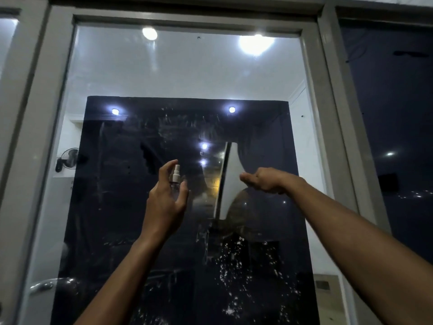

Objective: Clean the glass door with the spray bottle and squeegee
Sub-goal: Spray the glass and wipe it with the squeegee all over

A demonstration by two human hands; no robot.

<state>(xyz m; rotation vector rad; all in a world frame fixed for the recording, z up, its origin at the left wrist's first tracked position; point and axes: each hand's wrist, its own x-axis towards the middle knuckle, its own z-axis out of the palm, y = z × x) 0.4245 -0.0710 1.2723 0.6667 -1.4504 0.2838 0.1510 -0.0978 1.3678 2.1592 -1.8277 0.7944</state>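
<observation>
Spray step, I'd judge: left hand (167, 198) grips small clear plastic spray bottle w/ white nozzle (175, 178) up near big grey-framed glass door (187, 73), right hand (262, 180) loosely curled, apparently empty, squeegee not in view; next = press nozzle, wet the streaked pane.
</observation>
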